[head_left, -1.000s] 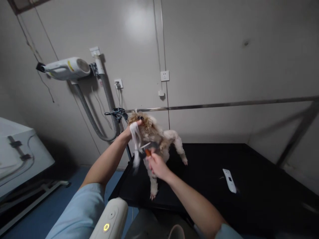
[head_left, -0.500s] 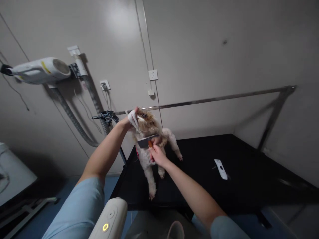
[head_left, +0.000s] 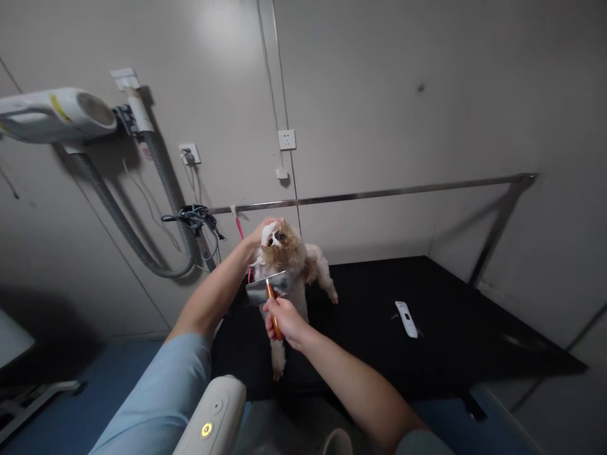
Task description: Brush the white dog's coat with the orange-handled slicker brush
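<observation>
A small tan and white dog [head_left: 296, 262] stands at the left edge of a black table [head_left: 427, 328], head raised. My left hand [head_left: 264, 232] is closed on a white cloth [head_left: 269, 233] pressed against the dog's face. My right hand [head_left: 283, 319] grips the orange handle of a slicker brush [head_left: 268, 289], whose flat metal head is held against the dog's chest. A pink leash [head_left: 239, 229] hangs from the rail beside the dog.
A white remote-like device [head_left: 406, 318] lies on the table. A steel rail [head_left: 379, 193] runs above it. A wall-mounted dryer [head_left: 52, 115] with a grey hose [head_left: 156, 208] hangs at the left. A white device with a lit button [head_left: 213, 420] sits near my chest.
The dog's head has dropped a little from the rail. My right hand pulled the brush down and toward me. The cloth, hanging loose a second ago, is now bunched at the dog's face.
</observation>
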The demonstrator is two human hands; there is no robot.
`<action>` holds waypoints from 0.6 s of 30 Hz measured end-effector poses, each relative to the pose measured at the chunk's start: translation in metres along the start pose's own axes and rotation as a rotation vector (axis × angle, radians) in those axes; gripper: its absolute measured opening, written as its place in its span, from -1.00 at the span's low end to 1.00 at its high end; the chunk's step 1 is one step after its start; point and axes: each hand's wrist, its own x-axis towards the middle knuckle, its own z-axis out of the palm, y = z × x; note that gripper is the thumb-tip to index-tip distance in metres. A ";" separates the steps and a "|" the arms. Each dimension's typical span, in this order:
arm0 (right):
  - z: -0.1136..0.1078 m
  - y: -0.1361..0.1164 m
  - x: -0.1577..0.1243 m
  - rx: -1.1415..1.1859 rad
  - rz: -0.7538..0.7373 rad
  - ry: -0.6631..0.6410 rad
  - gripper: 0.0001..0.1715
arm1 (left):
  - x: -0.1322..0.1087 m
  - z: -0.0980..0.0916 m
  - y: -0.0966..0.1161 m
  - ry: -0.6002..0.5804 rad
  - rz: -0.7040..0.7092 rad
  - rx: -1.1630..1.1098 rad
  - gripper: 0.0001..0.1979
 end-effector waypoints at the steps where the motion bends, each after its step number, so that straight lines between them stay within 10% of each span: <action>1: -0.001 0.001 -0.002 0.020 -0.034 -0.031 -0.60 | 0.003 0.004 -0.001 -0.017 0.006 0.009 -0.37; 5: -0.011 0.014 0.002 0.020 -0.144 0.126 -0.54 | 0.014 0.017 0.007 -0.038 0.057 0.078 -0.27; 9: -0.018 0.045 0.001 -0.004 0.191 0.025 -0.55 | 0.020 0.026 0.015 -0.036 0.101 0.149 -0.26; 14: -0.028 0.026 0.008 -0.001 -0.222 0.086 -0.63 | 0.021 0.032 0.024 -0.022 0.044 0.160 -0.33; 18: -0.030 0.021 0.010 0.012 -0.043 0.137 -0.51 | 0.026 0.026 0.025 0.051 0.045 0.185 -0.31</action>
